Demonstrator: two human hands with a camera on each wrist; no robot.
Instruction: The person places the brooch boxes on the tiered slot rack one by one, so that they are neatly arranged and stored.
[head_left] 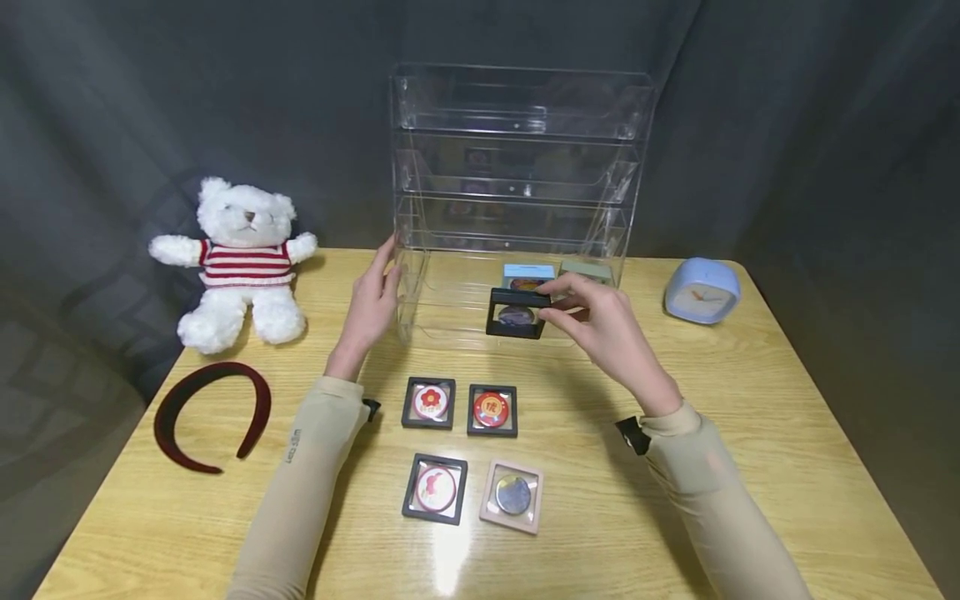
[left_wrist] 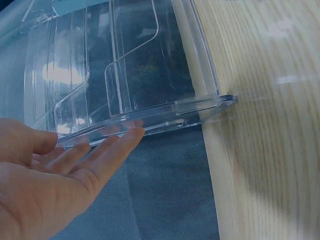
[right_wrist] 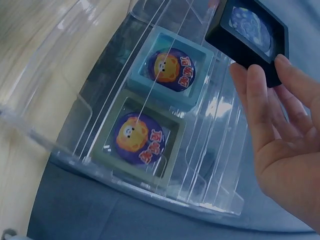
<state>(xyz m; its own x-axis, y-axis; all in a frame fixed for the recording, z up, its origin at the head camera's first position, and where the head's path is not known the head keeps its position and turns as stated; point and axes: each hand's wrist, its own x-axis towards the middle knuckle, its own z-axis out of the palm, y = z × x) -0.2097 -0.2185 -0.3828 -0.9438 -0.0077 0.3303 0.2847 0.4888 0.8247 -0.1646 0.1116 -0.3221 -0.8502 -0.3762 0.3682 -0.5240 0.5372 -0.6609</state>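
A clear acrylic tiered rack (head_left: pixel 517 190) stands upright at the back of the table. My left hand (head_left: pixel 372 296) touches its left side with extended fingers, as the left wrist view shows along the clear side edge (left_wrist: pixel 165 111). With thumb and fingers my right hand (head_left: pixel 600 325) pinches a black-framed display case (head_left: pixel 517 315) holding a dark blue swirled badge (right_wrist: pixel 250 27). The case hangs in front of the rack's lowest tier. In that tier sit a light blue case (right_wrist: pixel 170 67) and an olive green case (right_wrist: pixel 137 137), each with a lion badge.
Three black-framed badge cases (head_left: pixel 428 403) and a pink-framed case (head_left: pixel 513 496) lie on the table (head_left: pixel 600 533). To the left are a white teddy bear (head_left: pixel 246 258) and a dark red headband (head_left: pixel 172 417). A blue clock (head_left: pixel 702 290) stands at the right.
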